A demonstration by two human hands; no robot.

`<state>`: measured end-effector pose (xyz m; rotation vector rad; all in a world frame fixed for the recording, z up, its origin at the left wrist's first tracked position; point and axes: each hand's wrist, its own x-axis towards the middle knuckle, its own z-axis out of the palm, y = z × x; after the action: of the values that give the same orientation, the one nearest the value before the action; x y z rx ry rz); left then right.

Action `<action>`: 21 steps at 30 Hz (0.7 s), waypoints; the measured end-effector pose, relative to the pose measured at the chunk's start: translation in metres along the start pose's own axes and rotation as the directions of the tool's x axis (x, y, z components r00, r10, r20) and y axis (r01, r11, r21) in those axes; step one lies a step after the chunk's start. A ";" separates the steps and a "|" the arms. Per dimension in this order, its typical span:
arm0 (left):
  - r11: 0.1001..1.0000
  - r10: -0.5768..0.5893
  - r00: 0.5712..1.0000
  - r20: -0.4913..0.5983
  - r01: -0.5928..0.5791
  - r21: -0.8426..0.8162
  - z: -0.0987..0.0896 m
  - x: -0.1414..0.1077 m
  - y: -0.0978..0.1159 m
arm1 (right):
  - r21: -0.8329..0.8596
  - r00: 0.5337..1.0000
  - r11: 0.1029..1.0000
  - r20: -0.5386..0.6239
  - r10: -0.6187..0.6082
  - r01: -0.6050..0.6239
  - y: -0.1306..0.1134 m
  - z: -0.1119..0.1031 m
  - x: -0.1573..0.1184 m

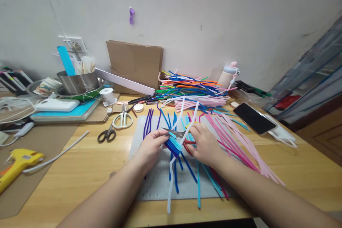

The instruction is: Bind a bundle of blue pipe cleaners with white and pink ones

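My left hand [151, 146] pinches a small piece of blue, purple and light-blue pipe cleaners [173, 147] laid side by side, with white pipe cleaners [170, 188] running out above and below it. My right hand [205, 143] is closed around the red handles of a pair of scissors [180, 134]. Their dark blades point left, across the top of the blue piece and close to my left fingertips. Below both hands lies a grey cutting mat [156, 189], strewn with loose blue, purple and light-blue pipe cleaners. Pink pipe cleaners [237, 139] fan out right of my right hand.
A heap of coloured pipe cleaners [191, 85] lies against the wall by a cardboard sheet [136, 66]. White-handled scissors [123, 120] and black-handled scissors [107, 134] rest to the left. A yellow glue gun [22, 162] is farther left; a phone [255, 118] lies on the right.
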<state>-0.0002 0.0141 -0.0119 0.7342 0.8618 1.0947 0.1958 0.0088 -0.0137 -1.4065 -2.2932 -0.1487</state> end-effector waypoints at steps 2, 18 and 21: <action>1.000 -0.001 1.000 -0.002 0.001 0.012 -0.001 0.001 0.000 | -0.030 1.000 0.999 0.010 0.011 -0.011 -0.001 0.001 0.001; 0.995 -0.096 0.995 -0.025 0.095 -0.037 -0.006 0.005 -0.006 | -0.059 0.995 0.998 0.102 -0.011 0.017 0.002 0.023 0.007; 0.993 -0.109 0.993 -0.044 0.107 -0.044 -0.008 0.006 -0.009 | -0.084 0.993 0.996 0.118 -0.029 0.039 0.002 0.027 0.005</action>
<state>-0.0016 0.0178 -0.0243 0.6227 0.9046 1.0336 0.1877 0.0225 -0.0357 -1.4546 -2.4331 -0.1828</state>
